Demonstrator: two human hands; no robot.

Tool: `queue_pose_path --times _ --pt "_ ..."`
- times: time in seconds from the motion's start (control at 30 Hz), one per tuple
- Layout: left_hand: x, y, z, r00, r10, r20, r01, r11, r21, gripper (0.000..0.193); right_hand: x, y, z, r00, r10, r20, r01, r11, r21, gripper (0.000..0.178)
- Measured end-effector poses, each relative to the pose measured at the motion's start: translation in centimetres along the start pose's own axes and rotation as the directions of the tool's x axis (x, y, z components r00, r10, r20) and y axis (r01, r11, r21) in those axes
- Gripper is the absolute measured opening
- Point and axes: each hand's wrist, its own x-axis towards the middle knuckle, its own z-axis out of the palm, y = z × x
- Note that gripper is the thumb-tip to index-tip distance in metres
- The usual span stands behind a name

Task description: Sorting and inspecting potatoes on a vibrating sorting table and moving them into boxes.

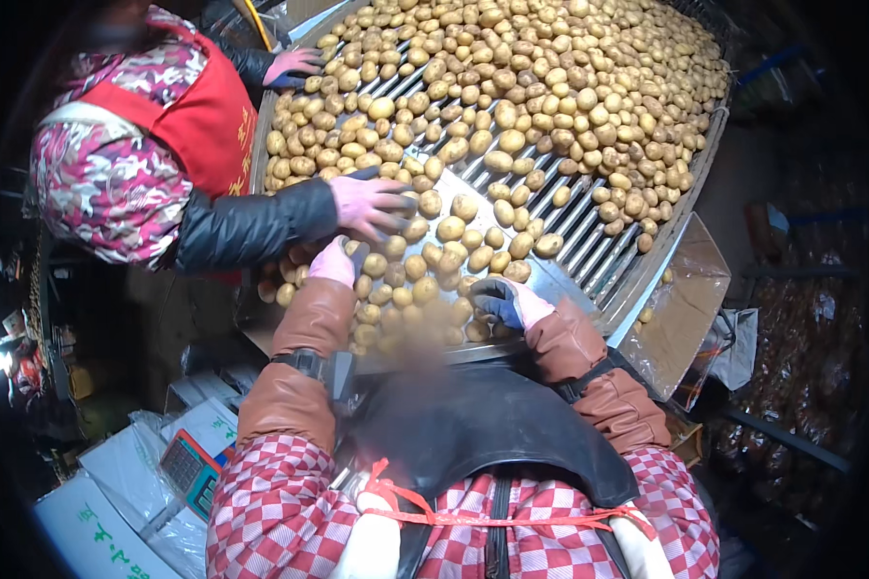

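Note:
Many small yellow-brown potatoes lie on a metal sorting table in front of me. My left hand, in a pink glove with dark fingertips, is among the potatoes at the near left; its fingers are mostly hidden. My right hand, in a pink and dark blue glove, rests at the near right edge of the loose potatoes. Its fingers are loosely curved and apart, touching or beside potatoes, with none seen in the grip. A blurred spot hides some potatoes between my hands.
A co-worker in a red apron stands at the left, both pink-gloved hands on the potatoes. Metal roller bars slope up to a large potato heap. An open cardboard box stands right; white boxes and a scale stand lower left.

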Motion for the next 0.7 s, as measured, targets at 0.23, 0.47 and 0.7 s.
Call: queue_pose_path --times 0.23,0.47,0.7 --pt "-6.3 -2.8 7.6 0.953 0.070 -0.296 -0.129 0.974 -0.184 0.032 -2.1 -7.2 2.9 0.994 0.107 -0.030 -0.062 0.756 0.652 0.058" --pt "1.1 10.0 5.5 0.917 0.272 -0.291 -0.273 0.961 0.040 0.033 -1.6 -4.0 0.6 0.967 0.244 -0.067 -0.134 0.718 0.683 0.031" --pt "12.8 12.9 10.5 0.845 0.446 -0.295 -0.117 0.693 0.711 0.043 -6.0 -6.6 -1.7 0.915 0.193 -0.354 0.133 0.685 0.717 0.044"
